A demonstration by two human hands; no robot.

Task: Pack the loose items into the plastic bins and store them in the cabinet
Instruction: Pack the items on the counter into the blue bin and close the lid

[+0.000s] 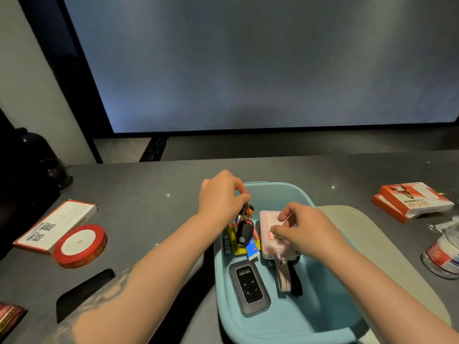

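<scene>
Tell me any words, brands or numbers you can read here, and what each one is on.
Grey pocket device in the blue bin: a short white line, too blurred to read.
Orange-and-white boxes: large upside-down lettering, unreadable.
Flat box with QR codes: print too small.
Crumpled can: label unreadable.

The bin point(305, 316) is pale blue. In it lie a grey device point(249, 289) with a black face, a pink case point(273, 234) with a pink strap, a yellow pack point(233, 240) and a black key fob point(244, 232). On the speckled dark grey counter point(149, 189), a red ribbon roll point(80, 245) with a white centre lies near the left edge; orange-and-white boxes point(413, 201) lie near the right edge.
</scene>
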